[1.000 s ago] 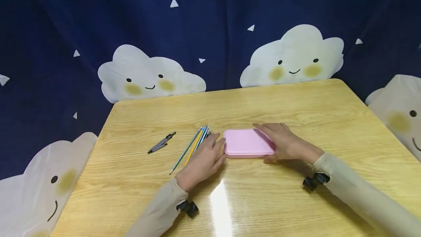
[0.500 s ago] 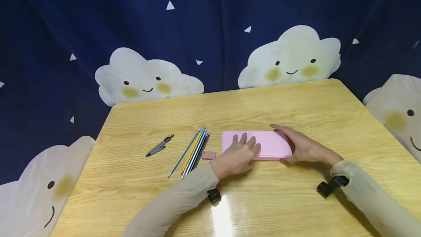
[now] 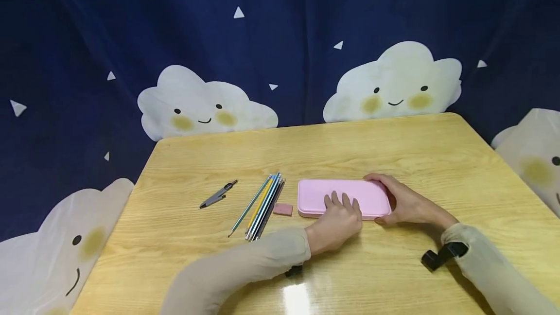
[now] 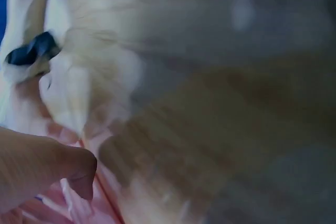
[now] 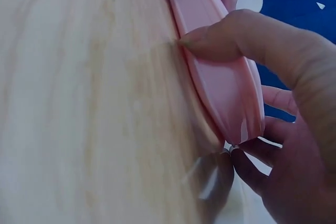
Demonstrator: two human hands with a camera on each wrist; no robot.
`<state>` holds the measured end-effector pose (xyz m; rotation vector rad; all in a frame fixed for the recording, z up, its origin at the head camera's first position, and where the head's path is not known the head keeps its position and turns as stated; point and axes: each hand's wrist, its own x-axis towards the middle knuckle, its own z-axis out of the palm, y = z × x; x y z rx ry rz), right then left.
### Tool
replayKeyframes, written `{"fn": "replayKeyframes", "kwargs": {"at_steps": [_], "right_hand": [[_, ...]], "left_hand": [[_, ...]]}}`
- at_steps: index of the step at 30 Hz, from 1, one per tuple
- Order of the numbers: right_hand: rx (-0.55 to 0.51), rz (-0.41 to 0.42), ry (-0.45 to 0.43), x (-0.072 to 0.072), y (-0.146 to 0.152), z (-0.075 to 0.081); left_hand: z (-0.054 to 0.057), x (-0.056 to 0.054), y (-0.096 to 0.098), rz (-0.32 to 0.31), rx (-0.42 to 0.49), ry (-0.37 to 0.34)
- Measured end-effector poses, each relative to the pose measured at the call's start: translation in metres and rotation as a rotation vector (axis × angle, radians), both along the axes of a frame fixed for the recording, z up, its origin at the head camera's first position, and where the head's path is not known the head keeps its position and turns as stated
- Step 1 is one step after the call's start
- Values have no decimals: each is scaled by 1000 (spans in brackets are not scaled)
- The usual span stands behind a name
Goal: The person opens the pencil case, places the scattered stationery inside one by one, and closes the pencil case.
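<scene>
- Holding the 3 o'clock end of a long, pale pink, smooth case with rounded corners (image 3: 350, 187), the right hand (image 3: 409, 203) is pressing its thumb on the near wall and curling its fingers round the far side.
- From 6 o'clock, the left hand (image 3: 336, 222) is crossing the case's near edge and resting its fingertips on the top; its thumb is showing blurred in the left wrist view, so I cannot tell whether it is pinching anything.
- The case is lying flat around the middle of a light, wood-grained table (image 3: 385, 266), its length running from 9 to 3 o'clock.
- Just beside its 9 o'clock end, a small, dull pink, rectangular block (image 3: 283, 209) is lying.
- Farther toward 9 o'clock, a loose bundle of slim green, yellow, blue and dark pencils (image 3: 265, 207) is slanting from 7 to 1 o'clock.
- Beyond that, a slender grey drawing compass (image 3: 217, 195) is pointing from 8 to 2 o'clock, apart from the pencils.
- Beige sleeves (image 3: 494, 264) are coming in from 4 and 8 o'clock.
- At 12 o'clock, a dark blue curtain (image 3: 302, 13) is hanging, showing smiling white clouds and small triangles.
</scene>
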<state>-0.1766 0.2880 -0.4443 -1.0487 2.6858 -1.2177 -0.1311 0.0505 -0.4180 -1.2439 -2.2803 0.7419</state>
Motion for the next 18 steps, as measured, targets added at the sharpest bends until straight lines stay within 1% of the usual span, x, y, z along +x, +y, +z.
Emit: {"fn": "replayKeyframes", "kwargs": {"at_steps": [4,7,10,14,16,18], "right_hand": [[-31,-32,21,0,3,-2],[-75,-52,17,0,3,-3],[-104,-51,3,-1,3,-2],[-83,-27,19,-5,0,-1],[-63,-19,46,-8,-1,-1],[-42,-24,76,-11,-2,0]], "left_hand": [[-1,1,9,24,-2,25],[-2,0,9,-4,1,31],[-3,-2,6,-48,13,72],[-7,-5,4,-68,18,115],[-7,-6,5,-66,6,116],[-7,-8,7,-51,-6,113]]}}
